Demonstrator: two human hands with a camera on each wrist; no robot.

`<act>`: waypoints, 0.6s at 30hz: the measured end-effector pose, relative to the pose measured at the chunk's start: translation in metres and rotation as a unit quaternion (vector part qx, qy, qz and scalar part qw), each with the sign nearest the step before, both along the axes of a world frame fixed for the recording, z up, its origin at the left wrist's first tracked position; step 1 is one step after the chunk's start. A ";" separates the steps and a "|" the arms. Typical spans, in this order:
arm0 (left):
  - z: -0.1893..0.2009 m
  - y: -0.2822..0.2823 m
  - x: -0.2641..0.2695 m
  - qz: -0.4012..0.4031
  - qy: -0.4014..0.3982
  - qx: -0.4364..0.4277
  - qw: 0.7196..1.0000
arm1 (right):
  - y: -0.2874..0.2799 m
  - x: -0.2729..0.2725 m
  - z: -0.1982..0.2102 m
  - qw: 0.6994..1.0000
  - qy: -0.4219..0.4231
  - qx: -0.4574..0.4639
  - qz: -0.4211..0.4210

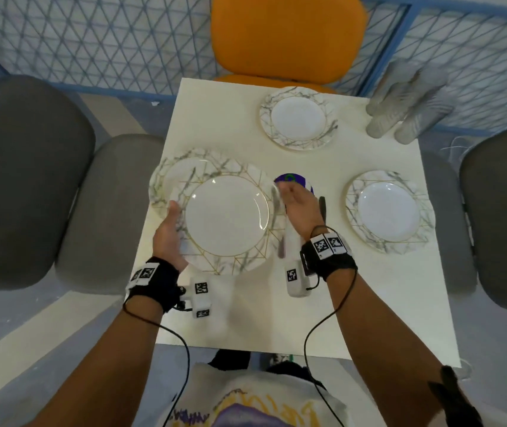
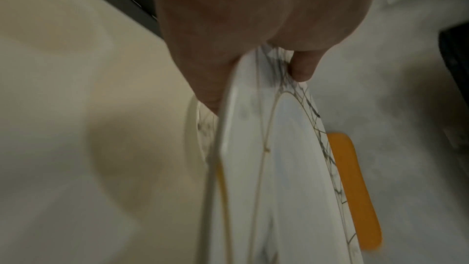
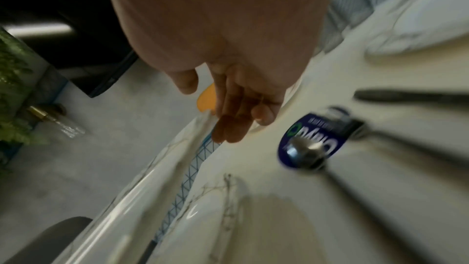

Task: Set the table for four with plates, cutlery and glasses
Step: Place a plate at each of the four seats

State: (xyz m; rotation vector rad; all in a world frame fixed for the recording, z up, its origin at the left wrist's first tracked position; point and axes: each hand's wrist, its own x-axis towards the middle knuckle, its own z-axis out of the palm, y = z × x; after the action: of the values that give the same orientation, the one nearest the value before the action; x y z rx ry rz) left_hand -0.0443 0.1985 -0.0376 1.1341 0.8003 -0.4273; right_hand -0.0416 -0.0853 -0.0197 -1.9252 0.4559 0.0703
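Observation:
A marble-patterned plate (image 1: 227, 217) hangs above the near left of the white table (image 1: 354, 303). My left hand (image 1: 170, 224) grips its left rim; the left wrist view shows the thumb (image 2: 302, 67) on top of the plate (image 2: 266, 168) and the palm beneath. My right hand (image 1: 292, 201) is at the right rim with straight fingers (image 3: 233, 125). A second plate (image 1: 169, 177) lies partly under the held one. Two more plates lie at the far side (image 1: 298, 118) and the right side (image 1: 389, 212). Several glasses (image 1: 406, 109) stand at the far right corner.
Cutlery lies mid-table beneath my right hand: a dark handle (image 1: 322, 208) and a spoon (image 3: 304, 152) on a blue label (image 1: 292, 180). An orange chair (image 1: 286, 35) stands at the far side, and grey chairs (image 1: 30, 180) flank the table.

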 end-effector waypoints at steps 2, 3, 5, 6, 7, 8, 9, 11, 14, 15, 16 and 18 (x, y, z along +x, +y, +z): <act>-0.005 -0.026 -0.013 -0.024 -0.022 -0.014 0.999 | -0.024 -0.020 -0.003 1.000 0.007 -0.020 -0.011; -0.008 -0.037 -0.020 -0.028 -0.029 -0.017 0.999 | -0.036 -0.030 -0.005 0.999 0.007 -0.025 -0.019; -0.015 -0.058 -0.033 -0.038 -0.039 -0.004 0.999 | -0.057 -0.053 -0.006 0.999 0.013 -0.032 -0.028; -0.020 -0.066 -0.040 -0.044 -0.052 0.021 0.997 | -0.067 -0.066 -0.008 0.999 0.022 -0.038 -0.026; -0.021 -0.076 -0.049 -0.059 -0.071 0.059 0.994 | -0.077 -0.079 -0.014 0.998 0.039 -0.049 -0.025; -0.024 -0.084 -0.058 -0.079 -0.092 0.105 0.987 | -0.085 -0.092 -0.019 0.997 0.050 -0.051 -0.026; -0.026 -0.091 -0.068 -0.103 -0.109 0.152 0.977 | -0.092 -0.105 -0.023 0.996 0.068 -0.058 -0.026; -0.034 -0.101 -0.091 -0.157 -0.120 0.232 0.953 | -0.105 -0.130 -0.034 0.992 0.100 -0.071 -0.019; -0.049 -0.106 -0.118 -0.233 -0.104 0.323 0.911 | -0.116 -0.166 -0.048 0.988 0.135 -0.073 -0.015; -0.051 -0.107 -0.127 -0.249 -0.097 0.342 0.901 | -0.118 -0.177 -0.050 0.987 0.144 -0.074 -0.010; -0.051 -0.109 -0.133 -0.259 -0.096 0.357 0.892 | -0.121 -0.185 -0.053 0.986 0.148 -0.072 -0.004; -0.053 -0.111 -0.146 -0.266 -0.094 0.376 0.883 | -0.124 -0.199 -0.060 0.984 0.165 -0.074 0.002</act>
State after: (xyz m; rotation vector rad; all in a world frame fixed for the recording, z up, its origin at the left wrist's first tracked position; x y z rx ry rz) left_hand -0.1905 0.0871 -0.0908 2.1146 0.4644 -0.4584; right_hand -0.2405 -0.2094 -0.0799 -2.0672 0.6939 0.3713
